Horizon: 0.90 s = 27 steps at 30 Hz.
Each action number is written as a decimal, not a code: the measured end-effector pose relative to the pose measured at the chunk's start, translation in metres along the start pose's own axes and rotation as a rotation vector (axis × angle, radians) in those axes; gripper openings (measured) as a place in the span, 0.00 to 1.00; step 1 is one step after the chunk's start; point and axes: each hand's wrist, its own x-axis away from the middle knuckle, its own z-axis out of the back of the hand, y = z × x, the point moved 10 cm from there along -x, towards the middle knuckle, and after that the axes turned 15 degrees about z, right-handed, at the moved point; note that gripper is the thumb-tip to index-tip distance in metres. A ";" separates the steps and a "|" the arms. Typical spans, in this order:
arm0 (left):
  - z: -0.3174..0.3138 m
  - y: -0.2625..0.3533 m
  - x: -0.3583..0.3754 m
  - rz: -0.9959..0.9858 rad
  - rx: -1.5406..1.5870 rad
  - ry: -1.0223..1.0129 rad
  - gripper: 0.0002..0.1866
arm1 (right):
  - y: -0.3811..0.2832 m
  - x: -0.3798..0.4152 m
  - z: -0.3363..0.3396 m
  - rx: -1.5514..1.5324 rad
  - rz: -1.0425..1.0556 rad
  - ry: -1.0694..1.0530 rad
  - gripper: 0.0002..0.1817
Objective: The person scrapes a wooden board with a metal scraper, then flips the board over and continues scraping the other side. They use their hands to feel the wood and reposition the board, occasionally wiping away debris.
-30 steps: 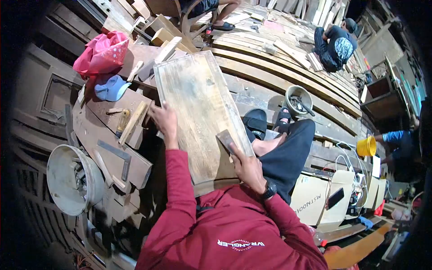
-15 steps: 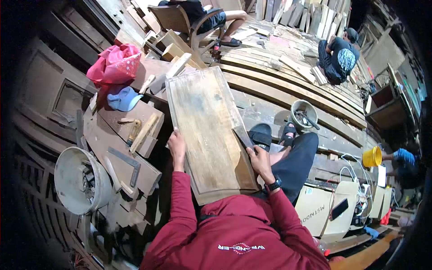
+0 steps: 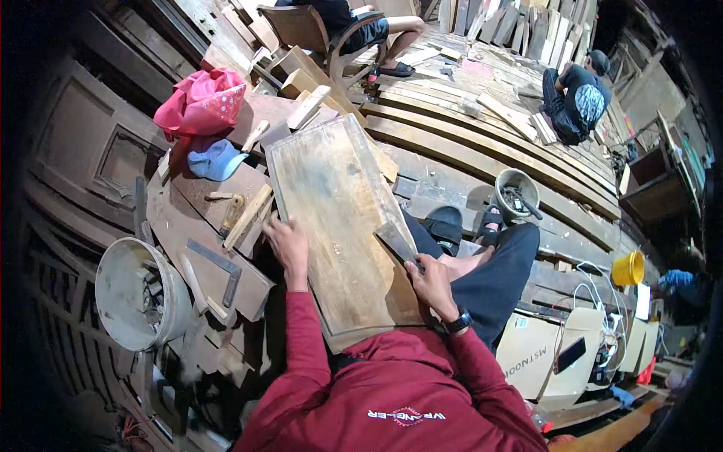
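A rectangular wooden panel (image 3: 339, 218) with a raised border lies tilted over my lap. It has pale worn wood and dark stains in its upper part. Beside the panel's left edge is my left hand (image 3: 288, 247), its fingers spread and the thumb side touching or very near the edge. My right hand (image 3: 433, 285) is closed on one end of a flat, dark, blade-like strip (image 3: 395, 242), whose far end rests on the panel's right part. What lies under the panel is hidden.
At left, a bench (image 3: 181, 218) carries a metal square (image 3: 226, 270), a hand saw (image 3: 233, 215), a blue cap (image 3: 217, 160) and a pink bag (image 3: 199, 104). A white bucket (image 3: 113, 301) stands nearby. Right are a small bucket (image 3: 520, 181) and cardboard (image 3: 527, 346). Two people sit farther off.
The panel has shifted slightly left and turned a little. My left hand has loosened from its edge, fingers spreading outward. My right hand and the strip have moved slightly down and left.
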 end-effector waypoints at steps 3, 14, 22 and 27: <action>-0.031 0.048 -0.029 -0.040 0.022 -0.173 0.26 | -0.001 0.002 -0.006 0.081 0.055 -0.015 0.18; -0.089 0.076 -0.036 -0.163 -0.213 -0.135 0.33 | -0.055 0.053 -0.001 0.187 0.081 -0.080 0.17; -0.088 0.082 -0.034 -0.186 -0.203 -0.164 0.32 | -0.078 0.040 0.003 0.186 0.120 0.047 0.23; -0.093 0.081 -0.036 -0.190 -0.189 -0.142 0.33 | -0.079 -0.012 -0.042 0.239 0.232 -0.142 0.22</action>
